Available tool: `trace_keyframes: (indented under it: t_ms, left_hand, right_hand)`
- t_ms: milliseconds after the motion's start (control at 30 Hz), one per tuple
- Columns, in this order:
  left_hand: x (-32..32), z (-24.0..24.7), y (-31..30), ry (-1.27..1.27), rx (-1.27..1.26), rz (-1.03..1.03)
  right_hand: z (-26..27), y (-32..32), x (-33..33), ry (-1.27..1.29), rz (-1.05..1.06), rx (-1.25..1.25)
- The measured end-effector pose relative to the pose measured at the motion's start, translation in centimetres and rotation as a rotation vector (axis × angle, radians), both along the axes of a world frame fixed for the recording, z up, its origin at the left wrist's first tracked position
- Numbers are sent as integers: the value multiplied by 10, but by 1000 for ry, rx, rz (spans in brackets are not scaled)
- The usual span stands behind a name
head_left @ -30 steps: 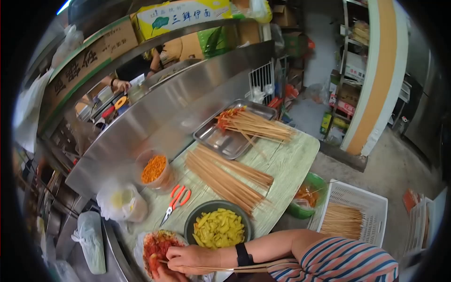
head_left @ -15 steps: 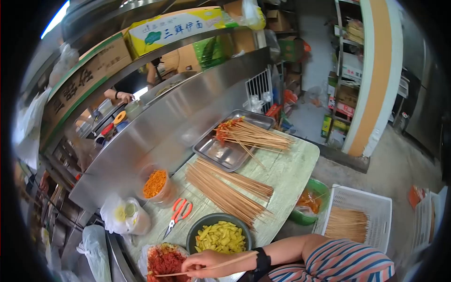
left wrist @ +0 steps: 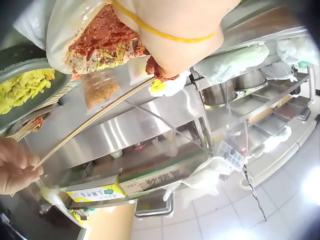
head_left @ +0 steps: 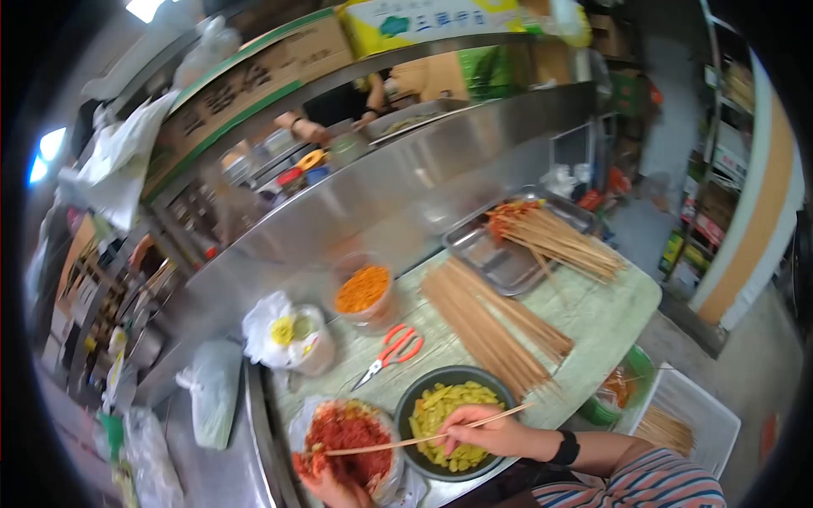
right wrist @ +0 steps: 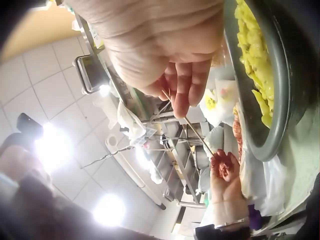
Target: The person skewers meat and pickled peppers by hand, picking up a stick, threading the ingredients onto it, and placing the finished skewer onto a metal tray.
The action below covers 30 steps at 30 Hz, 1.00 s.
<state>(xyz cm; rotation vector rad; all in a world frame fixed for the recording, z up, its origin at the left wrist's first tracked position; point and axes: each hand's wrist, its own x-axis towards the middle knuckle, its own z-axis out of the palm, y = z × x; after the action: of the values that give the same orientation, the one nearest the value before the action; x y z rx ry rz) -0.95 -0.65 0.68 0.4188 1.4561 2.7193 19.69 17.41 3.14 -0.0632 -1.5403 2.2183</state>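
My right hand [head_left: 487,433] pinches a thin wooden skewer [head_left: 385,444] over a dark bowl [head_left: 406,444] of yellow-green pieces [head_left: 445,402]. The skewer slants left across a plastic-lined container of red-coated, meat-like food [head_left: 356,427]. At the container's left edge, my left hand [head_left: 334,489] has its fingers curled round a small red piece at the skewer's far tip. In the right wrist view that red piece [right wrist: 225,167] sits between the left fingers and thumb, and the skewer runs to it.
Bare skewers [head_left: 474,326] lie in bundles behind the bowl. A metal tray [head_left: 474,245] holds skewers with red food. Orange-handled pliers [head_left: 389,356], a tub of orange shreds [head_left: 364,292] and a bagged jar [head_left: 309,343] stand to the left. A white crate [head_left: 703,415] is on the floor.
My right hand has moved from the red food to over the dark bowl, with the skewer. The left hand, out of head view half a second ago, shows again. The head view has swung left.
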Motion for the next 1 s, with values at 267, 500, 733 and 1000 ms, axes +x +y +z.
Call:
trace_keyframes:
  t_ms: [267, 500, 733, 1000]
  left_hand:
    - [28, 41, 10, 7, -290, -27]
    - [35, 40, 11, -85, -242, -56]
    - [32, 37, 9, -44, -256, -74]
    - [12, 9, 6, -94, -105, -42]
  right_hand:
    - [12, 36, 34, -6, -137, -96]
    - [13, 163, 62, 186, -853, -219]
    - [-41, 259, 44, 113, -1051, -530]
    - [32, 141, 16, 134, -458, -521]
